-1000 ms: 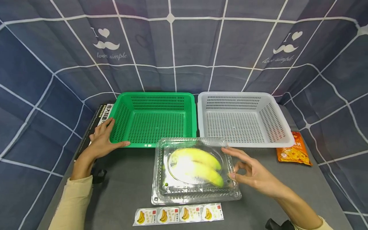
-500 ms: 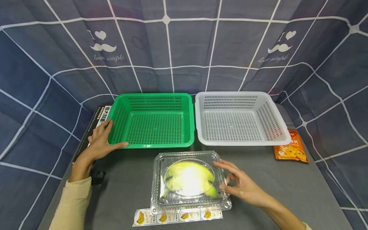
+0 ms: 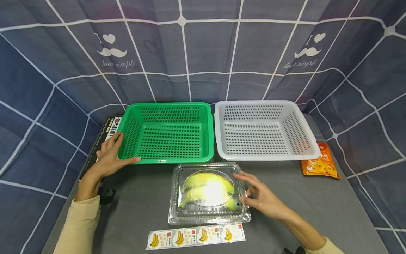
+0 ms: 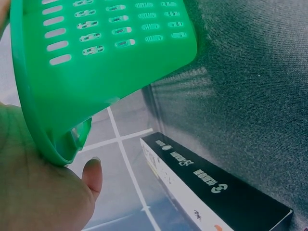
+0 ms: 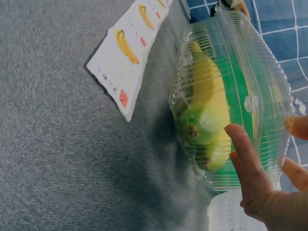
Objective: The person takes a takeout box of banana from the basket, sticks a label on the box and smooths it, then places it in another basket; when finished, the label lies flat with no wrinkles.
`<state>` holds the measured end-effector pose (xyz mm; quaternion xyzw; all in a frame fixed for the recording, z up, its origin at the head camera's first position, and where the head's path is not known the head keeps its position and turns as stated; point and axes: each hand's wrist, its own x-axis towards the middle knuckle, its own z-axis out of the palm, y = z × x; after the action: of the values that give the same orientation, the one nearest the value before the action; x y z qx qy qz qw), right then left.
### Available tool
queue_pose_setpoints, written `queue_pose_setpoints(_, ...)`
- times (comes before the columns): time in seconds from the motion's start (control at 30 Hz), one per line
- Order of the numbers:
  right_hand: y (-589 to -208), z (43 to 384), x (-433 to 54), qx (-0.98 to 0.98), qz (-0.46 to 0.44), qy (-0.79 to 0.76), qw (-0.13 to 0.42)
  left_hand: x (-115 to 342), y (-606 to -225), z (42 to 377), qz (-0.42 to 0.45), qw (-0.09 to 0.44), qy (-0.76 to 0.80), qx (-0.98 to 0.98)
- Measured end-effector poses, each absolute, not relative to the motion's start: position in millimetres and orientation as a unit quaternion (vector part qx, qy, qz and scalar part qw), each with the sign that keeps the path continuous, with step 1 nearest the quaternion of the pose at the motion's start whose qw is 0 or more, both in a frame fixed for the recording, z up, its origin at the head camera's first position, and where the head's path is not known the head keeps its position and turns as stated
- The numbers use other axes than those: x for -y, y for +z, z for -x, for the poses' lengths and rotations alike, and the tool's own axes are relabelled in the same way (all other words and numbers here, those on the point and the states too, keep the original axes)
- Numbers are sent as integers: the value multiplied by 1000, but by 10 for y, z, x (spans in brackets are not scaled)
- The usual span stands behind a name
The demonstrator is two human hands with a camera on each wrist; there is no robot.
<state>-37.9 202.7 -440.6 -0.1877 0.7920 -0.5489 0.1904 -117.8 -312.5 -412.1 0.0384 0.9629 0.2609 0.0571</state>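
Note:
Lying near the middle of the table is a lidded clear plastic clamshell box with yellow-green bananas inside; glare hides part of them. My right hand holds the box by its right edge, index finger and thumb apart along it; the right wrist view shows the fingers against its ribbed wall. At the green basket's near left corner rests my left hand, thumb along the front rim and fingers spread along the left side. From below, the left wrist view shows the basket's rim crossing the palm.
A strip of banana stickers lies in front of the box. Behind the box, a white basket stands beside the green one. An orange snack packet lies to the right, a black-and-white carton to the left. Curtains surround the table.
The clear box, held by my right hand, has come down towards the table and shifted, then slid slightly away from the sticker strip. My left hand has stayed at the green basket.

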Motion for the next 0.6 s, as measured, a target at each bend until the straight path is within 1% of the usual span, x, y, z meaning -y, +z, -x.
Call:
queue_pose_setpoints(0.23, -4501, 430, -2011, -794, 193, -548, 177, 3124, -4122, 1182, -38, 59, 267, -961)
queue_pose_setpoints(0.6, -4538, 453, -2000, -801, 193, -540, 172, 3129, -4127, 1182, -40, 59, 268, -961)
